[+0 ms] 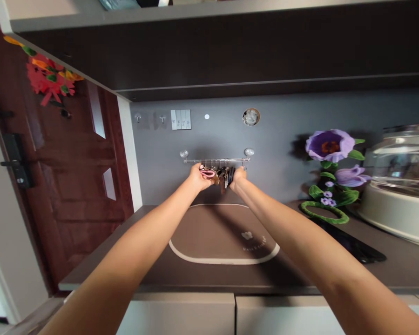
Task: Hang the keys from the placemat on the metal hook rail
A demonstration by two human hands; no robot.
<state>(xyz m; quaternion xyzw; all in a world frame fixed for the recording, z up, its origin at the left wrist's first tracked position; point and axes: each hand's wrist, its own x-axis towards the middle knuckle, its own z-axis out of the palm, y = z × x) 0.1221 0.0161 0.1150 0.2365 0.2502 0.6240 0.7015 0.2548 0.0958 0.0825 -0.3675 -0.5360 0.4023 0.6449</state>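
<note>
Both my arms reach forward to a metal hook rail (216,160) stuck on the grey wall by two suction cups. Several keys and key fobs (222,176) hang from it in a bunch. My left hand (198,177) is closed on the left side of the bunch, its fingers around a pink fob (207,173). My right hand (238,177) is closed on the right side, against a dark fob. The fingertips of both hands are hidden among the keys.
A brown oval mat (223,235) lies on the dark counter below the rail. A purple artificial flower (330,174) and a lidded glass-and-cream appliance (401,186) stand at the right. A dark wooden door (73,177) is at the left. Wall switches (180,119) sit above the rail.
</note>
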